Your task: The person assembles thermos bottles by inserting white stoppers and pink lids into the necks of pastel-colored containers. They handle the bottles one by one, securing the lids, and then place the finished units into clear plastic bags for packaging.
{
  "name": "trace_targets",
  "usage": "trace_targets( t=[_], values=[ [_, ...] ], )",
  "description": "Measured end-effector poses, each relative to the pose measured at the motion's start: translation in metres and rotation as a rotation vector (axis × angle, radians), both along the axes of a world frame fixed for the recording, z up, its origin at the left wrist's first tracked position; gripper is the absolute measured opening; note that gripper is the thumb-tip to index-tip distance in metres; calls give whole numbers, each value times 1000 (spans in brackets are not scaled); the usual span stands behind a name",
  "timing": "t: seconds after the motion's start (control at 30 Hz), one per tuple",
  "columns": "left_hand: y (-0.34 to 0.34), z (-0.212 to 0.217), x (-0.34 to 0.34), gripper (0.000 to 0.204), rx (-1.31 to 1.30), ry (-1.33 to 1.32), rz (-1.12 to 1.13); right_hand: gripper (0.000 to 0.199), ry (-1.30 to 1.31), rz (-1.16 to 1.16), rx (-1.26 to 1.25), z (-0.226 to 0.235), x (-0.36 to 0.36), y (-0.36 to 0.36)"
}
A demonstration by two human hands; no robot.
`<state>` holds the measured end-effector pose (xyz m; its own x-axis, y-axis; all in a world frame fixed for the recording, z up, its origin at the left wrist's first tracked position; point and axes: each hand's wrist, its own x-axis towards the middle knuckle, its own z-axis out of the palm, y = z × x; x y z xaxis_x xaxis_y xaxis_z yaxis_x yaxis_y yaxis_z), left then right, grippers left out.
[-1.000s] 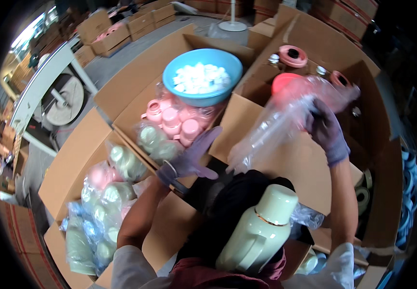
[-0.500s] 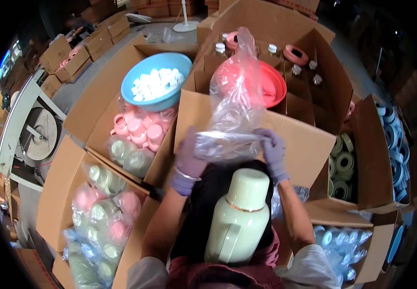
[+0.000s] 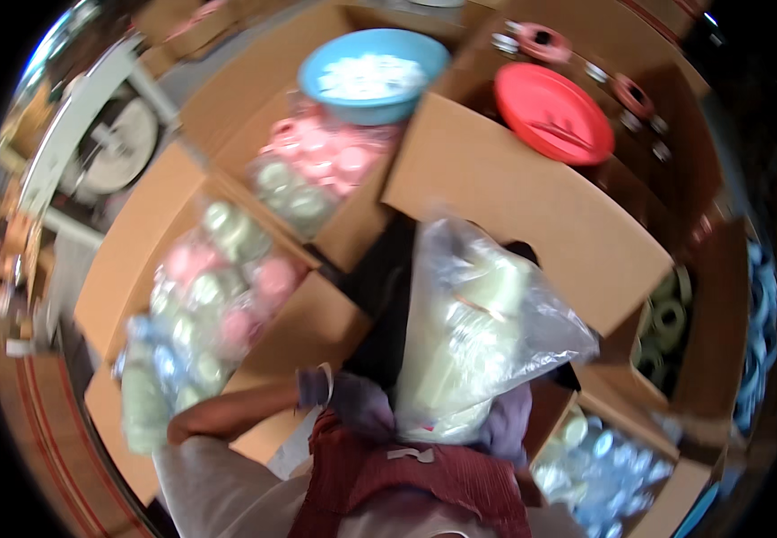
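A pale green thermos [image 3: 460, 350] lies tilted on my lap, inside a clear plastic bag [image 3: 532, 332] that covers it from top to base. The bag's loose corner sticks out to the right. My left hand [image 3: 361, 403], in a purple-grey glove, is closed on the bag's lower left edge beside the thermos base. At the lower right my right hand [image 3: 507, 420], gloved alike, grips the bag's edge; its fingers are partly hidden by the plastic. Motion blurs both hands a little.
Ahead, a large divided carton [image 3: 532, 215] bears a red basin [image 3: 554, 112]. A blue basin [image 3: 375, 112] of small white pieces rests over bagged pink cups [image 3: 321, 157]. Cartons hold bagged green and pink parts [image 3: 209, 287] at left, green rings [image 3: 669, 323] and bluish bagged parts [image 3: 603, 466] at right.
The plastic bag came from the red basin in front of me down over the thermos. Both hands moved toward my body with its edge. The view has shifted and turned.
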<state>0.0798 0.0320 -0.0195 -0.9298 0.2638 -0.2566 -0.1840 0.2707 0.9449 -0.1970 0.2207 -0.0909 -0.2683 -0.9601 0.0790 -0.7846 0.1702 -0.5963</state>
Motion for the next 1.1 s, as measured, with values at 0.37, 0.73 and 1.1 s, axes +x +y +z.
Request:
trace_targets(
  t=[0.37,0.73,1.1],
  values=[
    [-24,42,-14,45,-288,99,1098,23,-146,354,110,14,25,-11],
    [-159,26,109,40,289,1119,1845,34,-45,608,-296,123,71,-270],
    [-409,-122,158,30,-274,815,2632,35,52,1034,-161,46,111,-452]
  ],
)
